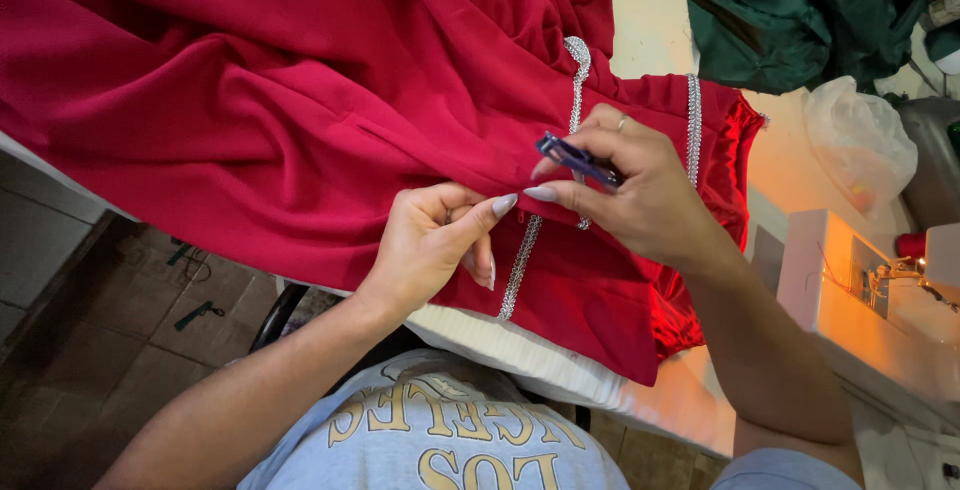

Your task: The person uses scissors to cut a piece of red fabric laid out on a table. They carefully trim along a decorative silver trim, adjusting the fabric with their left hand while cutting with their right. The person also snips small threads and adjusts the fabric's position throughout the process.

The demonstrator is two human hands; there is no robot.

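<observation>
My left hand pinches the red garment on the worktop beside its silver trim; my right hand grips blue thread snips closed. Trimming seems midway, unfinished.

A clear plastic bag is lying crumpled on the pale table, just right of the red garment and below the heap of dark green cloth. It is looking whitish and see-through, with small yellow and red bits showing faintly inside. No labels, signs or screens are showing anywhere around the red garment.
</observation>
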